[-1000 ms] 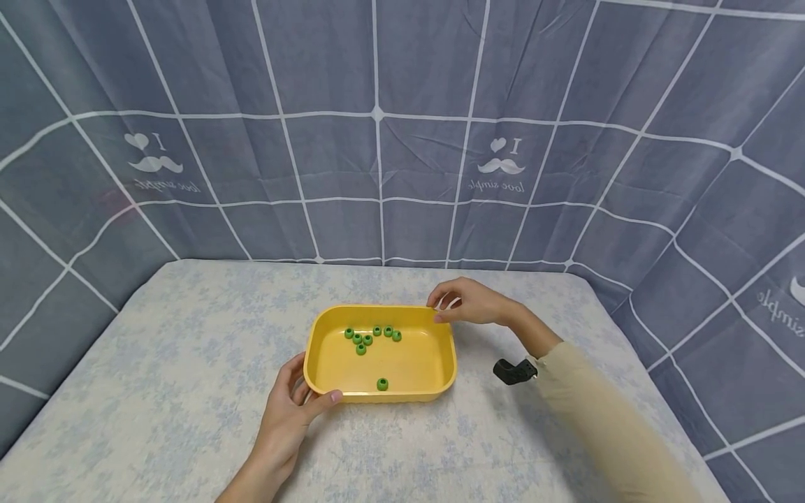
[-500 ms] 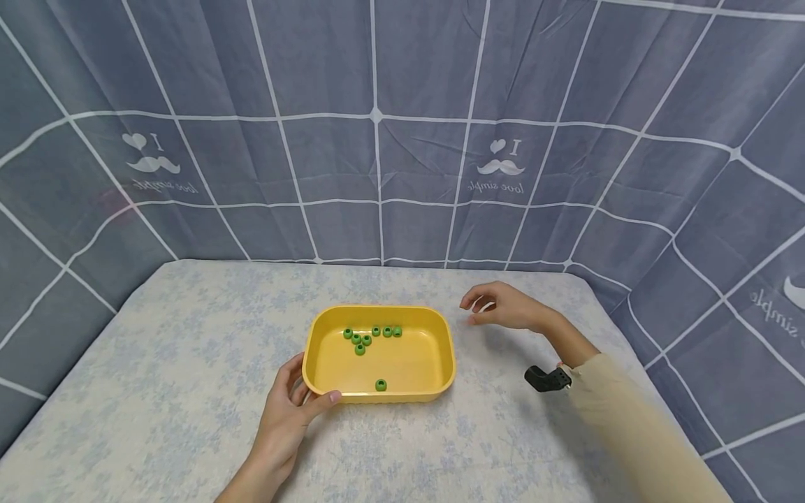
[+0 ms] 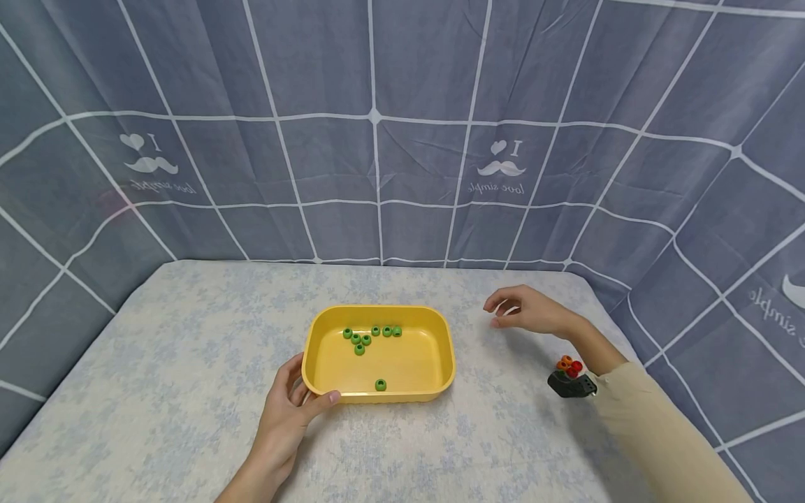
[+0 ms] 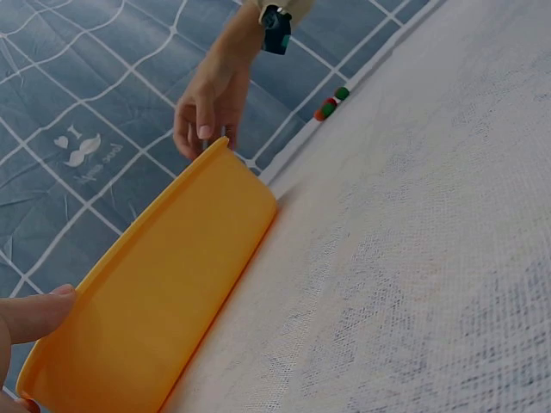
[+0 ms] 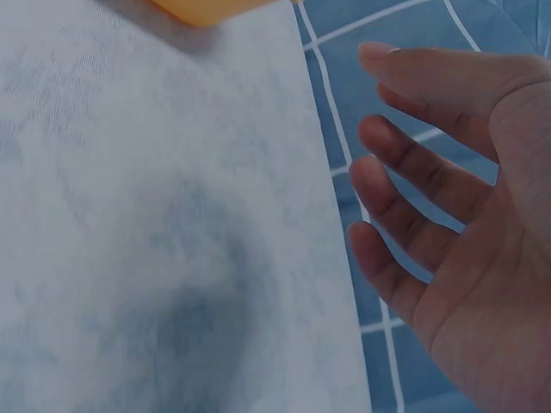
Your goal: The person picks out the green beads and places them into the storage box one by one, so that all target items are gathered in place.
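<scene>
A yellow tray (image 3: 442,349) lies mid-table with several green beads (image 3: 371,334) in a cluster near its far wall and one green bead (image 3: 380,385) near its front wall. My left hand (image 3: 300,392) holds the tray's near-left corner, thumb over the rim; the left wrist view shows that thumb (image 4: 34,314) against the tray wall (image 4: 164,284). My right hand (image 3: 503,313) hovers over the cloth to the right of the tray, fingers loose and holding nothing. The right wrist view shows the right hand (image 5: 387,146) with relaxed, spread fingers and the tray's corner (image 5: 202,9) at the top edge.
A small pile of red, orange and green beads (image 3: 568,363) lies on the table near the right edge, beside my right wrist's black camera (image 3: 571,384). A flowered cloth (image 3: 189,363) covers the table. A blue checked curtain (image 3: 377,140) closes in the back and sides.
My right hand let go of the tray's far-right corner and moved right, away from it. The bead pile by that wrist came into view. Left hand and tray stayed put.
</scene>
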Demonstrator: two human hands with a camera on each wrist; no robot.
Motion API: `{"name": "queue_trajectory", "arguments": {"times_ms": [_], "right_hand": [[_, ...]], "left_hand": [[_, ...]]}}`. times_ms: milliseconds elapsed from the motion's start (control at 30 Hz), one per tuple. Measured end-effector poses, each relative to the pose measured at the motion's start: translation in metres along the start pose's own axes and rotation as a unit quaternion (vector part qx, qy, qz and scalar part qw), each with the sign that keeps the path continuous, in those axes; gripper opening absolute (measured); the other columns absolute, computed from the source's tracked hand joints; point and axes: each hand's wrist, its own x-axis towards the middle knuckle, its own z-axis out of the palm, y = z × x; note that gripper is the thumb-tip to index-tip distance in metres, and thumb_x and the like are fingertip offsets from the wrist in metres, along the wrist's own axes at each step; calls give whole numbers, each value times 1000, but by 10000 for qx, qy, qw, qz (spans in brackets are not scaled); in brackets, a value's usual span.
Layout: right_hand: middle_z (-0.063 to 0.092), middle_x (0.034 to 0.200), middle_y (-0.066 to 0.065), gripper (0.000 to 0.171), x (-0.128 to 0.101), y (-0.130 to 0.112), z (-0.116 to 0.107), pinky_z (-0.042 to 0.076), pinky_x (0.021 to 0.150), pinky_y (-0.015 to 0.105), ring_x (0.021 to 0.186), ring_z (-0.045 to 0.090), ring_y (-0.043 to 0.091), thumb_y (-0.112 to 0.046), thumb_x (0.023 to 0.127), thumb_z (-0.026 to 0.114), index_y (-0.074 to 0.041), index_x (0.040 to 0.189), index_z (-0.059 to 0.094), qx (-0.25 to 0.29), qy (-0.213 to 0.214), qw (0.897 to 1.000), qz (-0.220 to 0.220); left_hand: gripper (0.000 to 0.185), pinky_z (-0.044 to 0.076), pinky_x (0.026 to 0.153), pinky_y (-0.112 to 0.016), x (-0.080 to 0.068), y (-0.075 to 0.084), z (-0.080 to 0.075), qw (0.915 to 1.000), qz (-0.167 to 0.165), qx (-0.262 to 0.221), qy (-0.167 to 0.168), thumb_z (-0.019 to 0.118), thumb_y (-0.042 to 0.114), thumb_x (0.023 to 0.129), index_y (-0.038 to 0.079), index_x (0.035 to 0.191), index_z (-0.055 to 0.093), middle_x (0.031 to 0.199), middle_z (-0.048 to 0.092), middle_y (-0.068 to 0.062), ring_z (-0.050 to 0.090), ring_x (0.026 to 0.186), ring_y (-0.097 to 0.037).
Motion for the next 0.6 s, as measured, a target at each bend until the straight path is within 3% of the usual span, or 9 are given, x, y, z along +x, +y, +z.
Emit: {"name": "queue_trajectory", "arguments": {"times_ms": [367,600], "right_hand": [[61,129,25,27,-36,24,-10,60,86,34,109,64,29,-9,98,73,1,123,68,105,196,9998,-2],[61,130,25,31,-61,42,-14,60,85,30,113,63,33,-9,98,73,4,125,67,254,323,9988,276]], "left_hand": [[103,42,111,-22,0,-3,-1,9999,107,3,-51,82,1,89,7,165,14,167,19,-17,35,148,-32],[101,43,110,-21,0,-3,-1,10000,66,15,-22,82,0,89,8,165,15,167,20,-16,36,148,-30]]}}
